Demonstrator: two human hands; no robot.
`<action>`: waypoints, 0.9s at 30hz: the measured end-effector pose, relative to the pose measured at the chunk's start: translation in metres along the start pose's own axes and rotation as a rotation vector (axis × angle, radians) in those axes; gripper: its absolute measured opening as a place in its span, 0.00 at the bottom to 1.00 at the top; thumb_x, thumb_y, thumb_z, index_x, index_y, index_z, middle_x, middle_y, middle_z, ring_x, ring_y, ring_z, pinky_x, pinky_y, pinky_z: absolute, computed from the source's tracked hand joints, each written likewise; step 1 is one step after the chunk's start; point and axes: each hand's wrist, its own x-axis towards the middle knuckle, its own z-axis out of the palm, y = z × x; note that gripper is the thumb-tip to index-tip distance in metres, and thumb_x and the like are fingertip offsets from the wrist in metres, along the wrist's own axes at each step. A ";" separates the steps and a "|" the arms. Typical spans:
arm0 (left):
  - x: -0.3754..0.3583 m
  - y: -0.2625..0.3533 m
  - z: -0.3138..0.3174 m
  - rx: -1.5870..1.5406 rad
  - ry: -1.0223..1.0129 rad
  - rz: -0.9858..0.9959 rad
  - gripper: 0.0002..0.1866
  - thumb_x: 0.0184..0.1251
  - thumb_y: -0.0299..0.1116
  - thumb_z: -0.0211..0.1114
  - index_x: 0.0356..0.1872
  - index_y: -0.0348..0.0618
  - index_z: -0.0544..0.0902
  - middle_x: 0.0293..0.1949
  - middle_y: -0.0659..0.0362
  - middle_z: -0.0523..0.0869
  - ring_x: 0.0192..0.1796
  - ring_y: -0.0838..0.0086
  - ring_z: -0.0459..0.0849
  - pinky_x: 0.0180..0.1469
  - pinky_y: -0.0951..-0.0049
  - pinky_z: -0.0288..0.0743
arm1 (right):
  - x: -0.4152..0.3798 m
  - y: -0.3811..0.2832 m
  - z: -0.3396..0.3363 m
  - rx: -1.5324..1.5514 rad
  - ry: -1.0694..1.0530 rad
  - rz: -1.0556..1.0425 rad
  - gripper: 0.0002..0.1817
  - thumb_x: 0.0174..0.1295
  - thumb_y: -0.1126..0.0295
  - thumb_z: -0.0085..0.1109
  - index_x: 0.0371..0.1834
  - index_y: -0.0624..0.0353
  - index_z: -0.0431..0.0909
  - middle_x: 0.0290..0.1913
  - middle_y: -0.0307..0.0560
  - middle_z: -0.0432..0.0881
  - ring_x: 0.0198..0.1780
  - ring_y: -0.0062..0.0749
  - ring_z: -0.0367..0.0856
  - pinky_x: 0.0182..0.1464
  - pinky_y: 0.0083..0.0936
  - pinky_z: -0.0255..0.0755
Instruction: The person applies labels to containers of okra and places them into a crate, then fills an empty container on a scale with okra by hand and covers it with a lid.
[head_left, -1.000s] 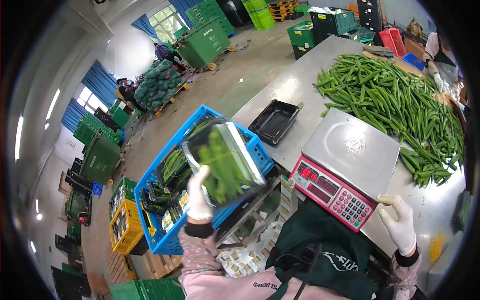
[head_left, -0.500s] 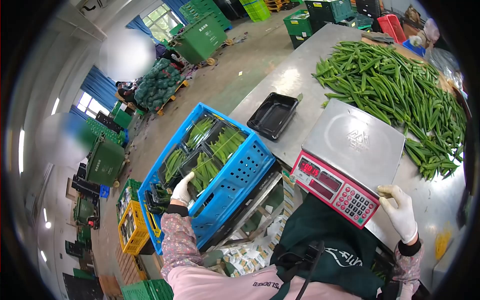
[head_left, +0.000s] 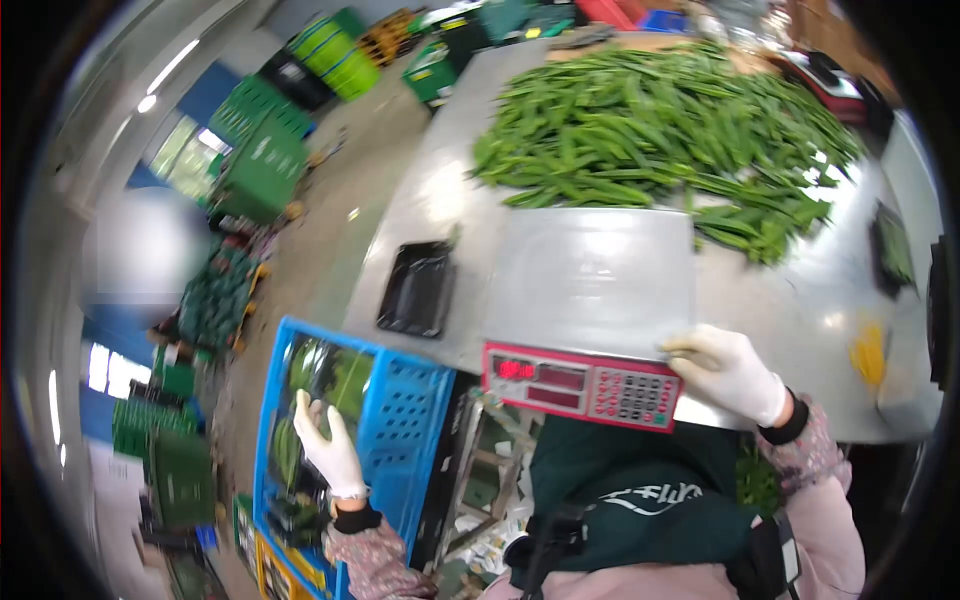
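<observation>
My left hand point(head_left: 330, 445), in a white glove, is over the blue crate point(head_left: 405, 400) with its fingers apart and nothing in them. Packs of green okra point(head_left: 345, 385) lie inside that crate. My right hand point(head_left: 725, 372), also gloved in white, rests at the right front corner of the scale, its fingertips near the edge of the metal plate point(head_left: 595, 280). The scale's red panel point(head_left: 580, 385) faces me and its plate bears nothing. Left of the scale sits an empty black tray point(head_left: 415, 288). Behind the scale spreads a large heap of loose okra point(head_left: 650, 130).
The metal table point(head_left: 450, 190) extends under the heap. A yellow item point(head_left: 868, 352) and a dark green pack point(head_left: 890, 250) lie at the right. Green bins point(head_left: 262, 165), a pile of filled net sacks point(head_left: 215, 290) and a yellow crate point(head_left: 280, 570) stand on the left.
The view has turned to the right, so the table fills more of it. My left hand has lifted off the packs in the crate. My right hand remains by the scale's corner.
</observation>
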 end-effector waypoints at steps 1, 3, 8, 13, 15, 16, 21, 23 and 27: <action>-0.001 0.021 0.027 -0.086 -0.086 0.058 0.27 0.72 0.22 0.59 0.72 0.37 0.68 0.65 0.48 0.74 0.64 0.62 0.78 0.67 0.64 0.71 | -0.002 0.002 0.002 0.012 0.037 -0.012 0.11 0.62 0.72 0.67 0.47 0.59 0.85 0.40 0.52 0.86 0.40 0.41 0.87 0.44 0.30 0.80; -0.001 0.048 0.084 -0.183 -0.252 0.151 0.25 0.75 0.23 0.57 0.72 0.38 0.69 0.69 0.50 0.73 0.68 0.62 0.75 0.70 0.64 0.68 | -0.003 0.005 0.002 0.012 0.075 -0.041 0.10 0.62 0.71 0.67 0.46 0.58 0.85 0.36 0.49 0.87 0.36 0.40 0.87 0.41 0.29 0.81; 0.031 0.006 0.213 0.055 -0.338 0.211 0.28 0.79 0.41 0.55 0.70 0.29 0.68 0.72 0.37 0.68 0.74 0.47 0.66 0.75 0.57 0.59 | -0.016 0.011 -0.009 0.046 0.141 -0.026 0.07 0.63 0.72 0.65 0.43 0.59 0.85 0.41 0.50 0.87 0.42 0.39 0.87 0.45 0.29 0.80; 0.052 -0.021 0.249 0.528 -0.341 0.134 0.20 0.76 0.44 0.55 0.46 0.39 0.89 0.35 0.42 0.88 0.41 0.45 0.87 0.48 0.51 0.80 | -0.032 0.049 -0.031 -0.025 0.207 0.109 0.07 0.65 0.70 0.63 0.42 0.58 0.85 0.40 0.49 0.87 0.43 0.43 0.86 0.46 0.30 0.80; 0.052 -0.020 0.247 0.418 -0.314 0.085 0.19 0.75 0.44 0.58 0.44 0.38 0.89 0.38 0.42 0.89 0.41 0.46 0.88 0.44 0.53 0.80 | -0.026 0.066 -0.047 -0.140 0.233 0.148 0.08 0.63 0.71 0.64 0.44 0.58 0.85 0.40 0.50 0.86 0.41 0.45 0.85 0.46 0.33 0.79; 0.050 -0.017 0.245 0.357 -0.304 0.061 0.19 0.74 0.44 0.59 0.44 0.38 0.89 0.37 0.42 0.89 0.41 0.47 0.88 0.44 0.54 0.80 | -0.018 0.077 -0.056 -0.251 0.251 0.177 0.09 0.62 0.71 0.65 0.45 0.58 0.85 0.40 0.50 0.85 0.40 0.48 0.84 0.46 0.35 0.79; 0.053 -0.027 0.246 0.170 -0.252 0.129 0.21 0.77 0.44 0.57 0.35 0.33 0.85 0.27 0.39 0.83 0.29 0.44 0.81 0.33 0.53 0.71 | 0.072 0.139 -0.088 -0.653 0.439 0.089 0.12 0.61 0.62 0.62 0.38 0.60 0.83 0.38 0.53 0.84 0.44 0.51 0.82 0.49 0.43 0.75; 0.058 -0.031 0.245 0.222 -0.295 0.083 0.21 0.77 0.43 0.56 0.36 0.32 0.85 0.28 0.39 0.84 0.30 0.43 0.81 0.34 0.53 0.71 | 0.108 0.160 -0.074 -0.749 0.377 0.088 0.18 0.62 0.55 0.59 0.40 0.60 0.84 0.41 0.56 0.84 0.50 0.54 0.80 0.57 0.49 0.71; 0.063 -0.037 0.245 0.315 -0.253 0.071 0.21 0.78 0.42 0.55 0.39 0.31 0.85 0.34 0.39 0.86 0.38 0.43 0.84 0.41 0.53 0.75 | 0.145 0.201 -0.061 -1.037 0.304 0.341 0.45 0.54 0.34 0.60 0.67 0.58 0.74 0.70 0.64 0.70 0.75 0.69 0.57 0.74 0.74 0.40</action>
